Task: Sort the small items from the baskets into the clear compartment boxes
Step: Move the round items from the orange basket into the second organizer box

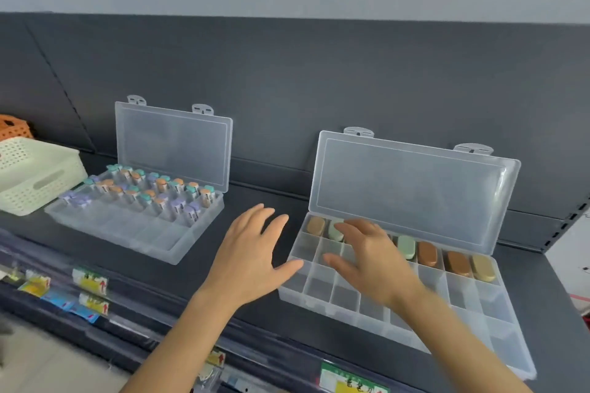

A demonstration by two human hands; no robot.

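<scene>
- Far left: orange perforated plastic basket [12, 128] is sitting behind a cream perforated plastic basket [35, 175] on the dark grey shelf [271, 201]; their contents are not showing from here.
- Left clear plastic compartment box [127, 233] is lying just beside the cream basket, lid standing upright; small capped vials [159, 188] (teal, orange, lilac caps) are filling its rear rows; front row is showing bare.
- Price labels [91, 279] are hanging along the shelf's front rail.
- Left hand [249, 258] is hovering between the two boxes, fingers spread and straight, grasping nothing; thumb tip is reaching the near-left corner of the right box; contact unclear.
- Right hand [370, 262] is hanging over the right box's left-centre compartments, released, fingers splayed, motion-blurred; nothing visible in it.
- Right clear plastic compartment box [463, 297], lid up: oval pebble-shaped pieces [427, 254] (tan, pale green, brown, ochre) are lying one per cell along the back row; nearer rows are showing no items.
- Handling judgement: ovals are looking light, rigid and smooth, so likely slippery; pinching across the narrow sides, thumb against forefinger, should be suiting the tight cells; the thin box is probably sliding easily, so steadying its corner seems wise.
</scene>
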